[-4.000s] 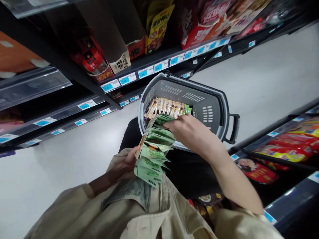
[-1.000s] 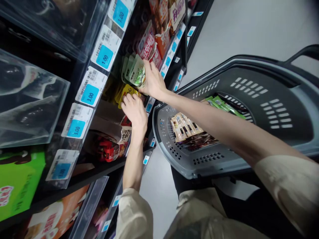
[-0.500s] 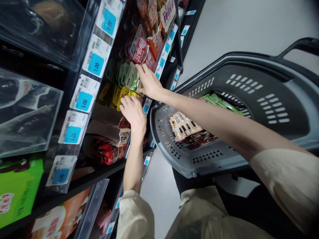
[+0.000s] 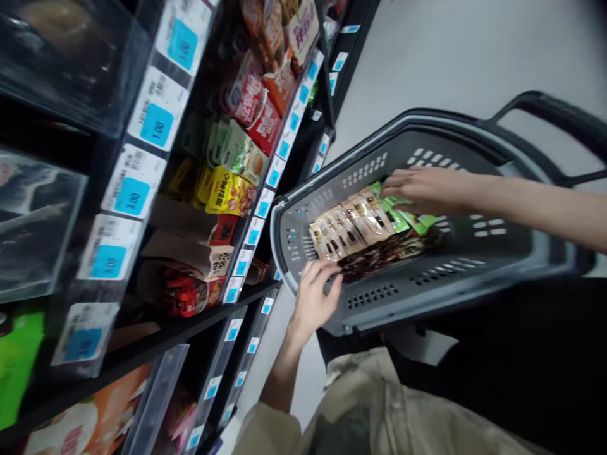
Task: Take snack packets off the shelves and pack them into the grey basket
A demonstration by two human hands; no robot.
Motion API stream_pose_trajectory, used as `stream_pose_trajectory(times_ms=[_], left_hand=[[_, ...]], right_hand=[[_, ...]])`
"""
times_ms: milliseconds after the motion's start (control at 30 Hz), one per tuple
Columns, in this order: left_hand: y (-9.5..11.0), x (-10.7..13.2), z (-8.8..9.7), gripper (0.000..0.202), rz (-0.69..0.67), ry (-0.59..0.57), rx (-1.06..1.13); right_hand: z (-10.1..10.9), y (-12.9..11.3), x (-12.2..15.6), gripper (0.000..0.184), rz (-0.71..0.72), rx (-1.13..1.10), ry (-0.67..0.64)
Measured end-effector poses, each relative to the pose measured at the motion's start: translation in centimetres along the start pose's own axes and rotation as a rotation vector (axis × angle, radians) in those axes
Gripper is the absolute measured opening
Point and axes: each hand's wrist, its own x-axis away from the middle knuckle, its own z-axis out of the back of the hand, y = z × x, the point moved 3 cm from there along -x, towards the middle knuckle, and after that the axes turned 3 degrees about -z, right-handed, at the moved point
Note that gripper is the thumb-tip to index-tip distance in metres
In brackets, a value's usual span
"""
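Note:
My right hand (image 4: 427, 189) is down inside the grey shopping basket (image 4: 379, 325). Its fingers curl over the green snack packets (image 4: 403, 218), with part of the packets hidden beneath them. At the basket's left end, my left hand (image 4: 317, 297) reaches over the rim. Thumb and fingers are apart there, close to the end of a row of beige snack packets (image 4: 348, 227), and nothing shows in its grasp. Darker reddish packets (image 4: 379, 259) lie along the near side of the beige row.
A shelf holds hanging yellow packets (image 4: 230, 193), pale green packets (image 4: 241, 151) and red packets (image 4: 265, 123). Price labels (image 4: 154, 126) line its edges. Below stands an opened carton with red packs (image 4: 183, 294). The basket handle (image 4: 559, 120) rises at the right.
Both hands have left the hanging packets on the shelf and moved right to the basket. The right hand is now on the green packets, the left at the rim. The view has shifted slightly.

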Motion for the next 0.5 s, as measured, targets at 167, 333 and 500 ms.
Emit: stream_pose_trajectory(times_ms=[167, 333, 500], left_hand=[[-0.4, 6.5, -4.3, 0.026, 0.217, -0.023, 0.044], [0.0, 7.1, -5.9, 0.033, 0.331, -0.258, -0.274], [-0.2, 5.2, -6.0, 0.035, 0.361, -0.299, -0.397]], right_hand=[[4.8, 5.0, 3.7, 0.04, -0.066, 0.278, -0.239], [7.8, 7.7, 5.9, 0.023, 0.03, 0.525, -0.559], [9.1, 7.7, 6.8, 0.029, 0.048, 0.587, -0.527]])
